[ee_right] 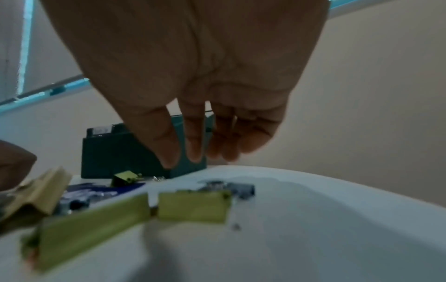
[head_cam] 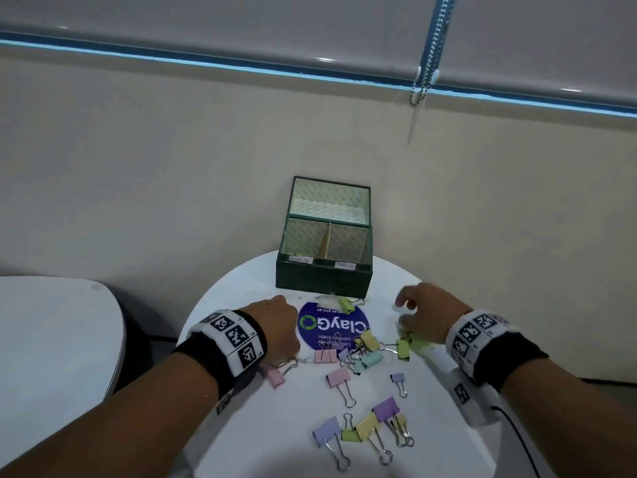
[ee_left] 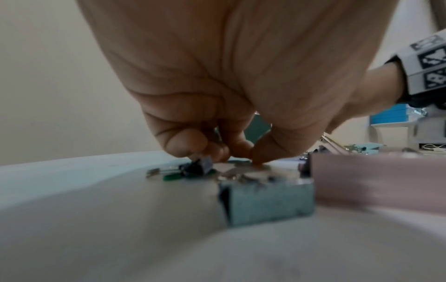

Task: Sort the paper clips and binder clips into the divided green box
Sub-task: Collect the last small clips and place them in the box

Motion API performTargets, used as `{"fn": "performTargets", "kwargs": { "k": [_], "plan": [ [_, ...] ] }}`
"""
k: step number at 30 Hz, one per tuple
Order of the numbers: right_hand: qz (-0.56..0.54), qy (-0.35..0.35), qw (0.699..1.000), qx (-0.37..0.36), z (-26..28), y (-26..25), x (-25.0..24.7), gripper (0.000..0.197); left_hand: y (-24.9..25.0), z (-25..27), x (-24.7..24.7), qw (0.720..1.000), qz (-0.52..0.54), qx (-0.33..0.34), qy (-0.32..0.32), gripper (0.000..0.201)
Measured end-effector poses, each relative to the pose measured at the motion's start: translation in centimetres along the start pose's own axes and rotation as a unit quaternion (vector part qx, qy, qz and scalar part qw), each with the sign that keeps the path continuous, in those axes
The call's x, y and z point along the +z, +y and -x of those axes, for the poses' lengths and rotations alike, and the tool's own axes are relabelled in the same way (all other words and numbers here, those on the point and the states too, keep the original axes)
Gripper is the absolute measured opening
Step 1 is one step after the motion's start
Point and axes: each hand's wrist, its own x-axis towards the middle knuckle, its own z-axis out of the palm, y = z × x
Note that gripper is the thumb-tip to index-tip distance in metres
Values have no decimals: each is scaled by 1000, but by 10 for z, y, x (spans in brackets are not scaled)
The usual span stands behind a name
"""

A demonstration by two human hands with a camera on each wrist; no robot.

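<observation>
round white table (head_cam: pixel 241 426) with the green box (head_cam: pixel 324 281) sitting at the far edge by the wall, lid flipped up behind it. the box has a divider down the middle and two little white labels on the front rim, too small to read. whether anything is in the compartments is hard to tell from the head view.

binder clips (head_cam: pixel 365 353) are scattered all over the table in pastel colours: a tangled bunch in the middle beside a round blue sticker (head_cam: pixel 331 327), a pink one (head_cam: pixel 339 377) a bit nearer, another pink one (head_cam: pixel 275 376) right under the left wrist, and a group of purple, yellow and green ones (head_cam: pixel 365 429) near the front edge. one green clip (head_cam: pixel 346 305) lies just in front of the box.

left hand (head_cam: pixel 275 322) is down on the table left of the sticker, fingers (ee_left: pixel 190 143) curled in tight with the tips meeting the thumb at the surface, right by some small dark clip (ee_left: pixel 198 167). can't tell if it's actually pinching anything.

right hand (head_cam: pixel 427 315) hovers over the right side of the table above a couple of green clips (ee_right: pixel 193 207), fingers (ee_right: pixel 169 145) hanging down loose and slightly spread, holding nothing. some small greyish bits (ee_right: pixel 229 188) lie on the table under it, too blurry to name.
</observation>
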Motion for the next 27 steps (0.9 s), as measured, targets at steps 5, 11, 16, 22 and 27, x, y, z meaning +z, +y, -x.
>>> {"fn": "performTargets", "kwargs": {
  "k": [5, 11, 16, 22, 27],
  "plan": [
    [10, -8, 998, 54, -3, 11, 16, 12, 0, 0, -1, 998, 35, 18, 51, 5],
    [-48, 11, 999, 22, -7, 6, 25, 8, 0, -5, -1, 994, 84, 25, 62, 24],
    [-71, 14, 997, 6, -4, 3, 25, 9, 3, -11, -6, 993, 86, 22, 74, 24],
    [-66, 5, 998, 22, 1, 3, 19, 6, 6, -18, -14, 998, 36, 24, 48, 14],
    [-58, -4, 998, 13, 2, 3, 21, 12, 14, -20, -16, 996, -61, 39, 42, 13]
  ]
}}
